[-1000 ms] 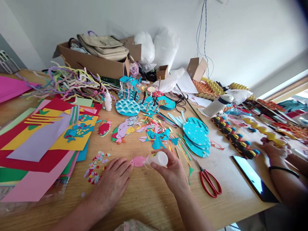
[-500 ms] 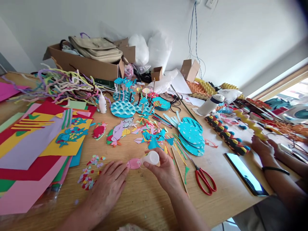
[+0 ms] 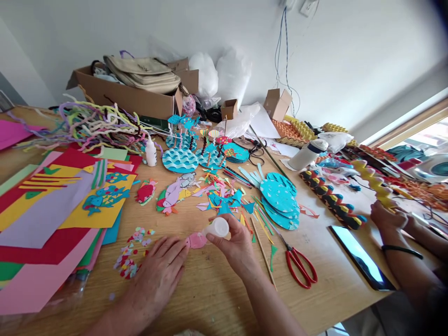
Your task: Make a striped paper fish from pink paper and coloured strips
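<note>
A small pink paper fish lies flat on the wooden table. My left hand rests palm down with fingers stretched out, its fingertips touching the fish's left end. In my right hand is a white glue bottle, tipped so that its base faces me and its nozzle end is over the right part of the fish. The nozzle tip is too small to make out. Small coloured paper dots are scattered left of my left hand.
Coloured paper sheets cover the left side. Paper scraps, blue discs and a second glue bottle lie beyond my hands. Red-handled scissors and a phone are at the right, near another person's hands.
The glue bottle in my right hand has shifted slightly left and up over the fish. My left hand stays on the table. The whole view has moved slightly.
</note>
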Demonstrator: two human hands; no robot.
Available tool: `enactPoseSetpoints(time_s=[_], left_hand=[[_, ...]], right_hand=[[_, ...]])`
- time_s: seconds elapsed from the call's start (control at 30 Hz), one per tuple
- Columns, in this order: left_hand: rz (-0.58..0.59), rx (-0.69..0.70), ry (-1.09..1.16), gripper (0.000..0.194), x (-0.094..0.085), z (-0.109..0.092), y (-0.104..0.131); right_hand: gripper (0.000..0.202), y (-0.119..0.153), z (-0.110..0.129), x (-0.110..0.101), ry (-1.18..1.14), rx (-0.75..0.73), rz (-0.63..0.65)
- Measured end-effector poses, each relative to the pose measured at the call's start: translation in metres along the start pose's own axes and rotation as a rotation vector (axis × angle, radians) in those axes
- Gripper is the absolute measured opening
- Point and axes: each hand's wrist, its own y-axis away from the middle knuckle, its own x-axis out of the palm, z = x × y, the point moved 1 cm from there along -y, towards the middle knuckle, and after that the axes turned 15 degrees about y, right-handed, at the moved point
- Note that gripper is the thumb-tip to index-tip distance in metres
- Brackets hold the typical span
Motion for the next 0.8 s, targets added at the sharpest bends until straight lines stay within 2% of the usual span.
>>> enactPoseSetpoints(time_s=[0.33,0.5,0.7,0.8], left_hand=[[0.027,-0.03,0.047,0.028,0.003,0.002,0.003],[0.021,-0.027,0.03,0.027,0.005,0.001,0.004],[0.016,-0.021,0.021,0.027,0.005,0.001,0.004],[0.017,-0.021,0.022,0.026,0.003,0.001,0.003]], right_hand=[[0.017,-0.003,0.013,0.013,0.015,-0.062,0.038],[0.02,0.003,0.016,0.01,0.062,-0.05,0.086],[0.023,0.004,0.017,0.009,0.053,-0.003,0.081],[0.022,0.005,0.019,0.01,0.072,-0.043,0.083]])
